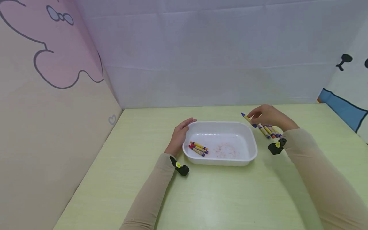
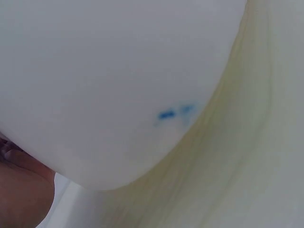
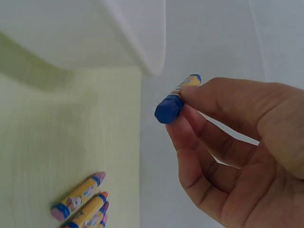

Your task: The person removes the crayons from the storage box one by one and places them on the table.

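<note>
My right hand [image 1: 265, 115] pinches a blue crayon [image 3: 178, 99] with a yellow wrapper between thumb and fingertips. It holds the crayon above the table, beyond the tray's right back corner. Below this hand several crayons [image 1: 264, 131] lie side by side; the right wrist view shows pink, orange and purple tips among them. My left hand [image 1: 179, 135] rests against the left side of a white tray [image 1: 219, 162], its fingers extended along the back left corner. Inside the tray, at the left, lie several crayons [image 1: 198, 149] with red and orange tips.
The pale wooden table [image 1: 212, 198] reaches back to a white cloth backdrop [image 1: 212, 57]. A beige wall [image 1: 57, 134] with a pink drawing borders the left. Reddish smudges mark the tray floor, and blue marks [image 2: 173, 113] show on its outside.
</note>
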`<state>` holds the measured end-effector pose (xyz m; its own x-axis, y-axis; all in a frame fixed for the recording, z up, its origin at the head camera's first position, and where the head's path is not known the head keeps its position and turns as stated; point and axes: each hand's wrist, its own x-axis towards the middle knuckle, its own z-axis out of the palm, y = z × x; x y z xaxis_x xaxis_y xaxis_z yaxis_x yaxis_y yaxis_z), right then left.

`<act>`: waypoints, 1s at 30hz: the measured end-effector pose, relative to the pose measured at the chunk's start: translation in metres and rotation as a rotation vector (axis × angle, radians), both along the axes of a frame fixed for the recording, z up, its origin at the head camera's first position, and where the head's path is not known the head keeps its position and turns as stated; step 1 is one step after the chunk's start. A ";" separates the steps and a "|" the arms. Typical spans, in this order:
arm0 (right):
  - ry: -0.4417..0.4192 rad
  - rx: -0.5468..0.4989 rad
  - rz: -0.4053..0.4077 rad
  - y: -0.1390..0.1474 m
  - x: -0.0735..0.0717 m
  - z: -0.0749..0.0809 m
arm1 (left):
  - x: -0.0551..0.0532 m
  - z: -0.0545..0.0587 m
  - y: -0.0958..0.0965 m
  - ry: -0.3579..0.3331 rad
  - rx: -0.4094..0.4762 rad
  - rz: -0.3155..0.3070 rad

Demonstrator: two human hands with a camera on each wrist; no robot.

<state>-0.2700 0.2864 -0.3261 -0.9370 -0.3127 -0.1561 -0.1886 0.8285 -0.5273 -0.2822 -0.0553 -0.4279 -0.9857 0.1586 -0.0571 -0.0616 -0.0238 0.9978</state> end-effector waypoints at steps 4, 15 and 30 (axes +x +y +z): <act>0.002 0.004 -0.040 0.022 -0.001 -0.009 | 0.000 0.000 -0.001 -0.009 -0.007 -0.002; -0.039 0.036 -0.133 0.070 0.004 -0.034 | -0.002 -0.003 0.000 -0.008 -0.002 -0.002; -0.044 0.111 -0.173 0.094 0.009 -0.052 | -0.001 -0.003 0.000 -0.001 0.000 -0.005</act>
<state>-0.2606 0.3801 -0.3785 -0.9666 -0.1260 -0.2230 -0.0168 0.8999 -0.4357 -0.2828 -0.0556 -0.4310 -0.9848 0.1635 -0.0581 -0.0628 -0.0233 0.9978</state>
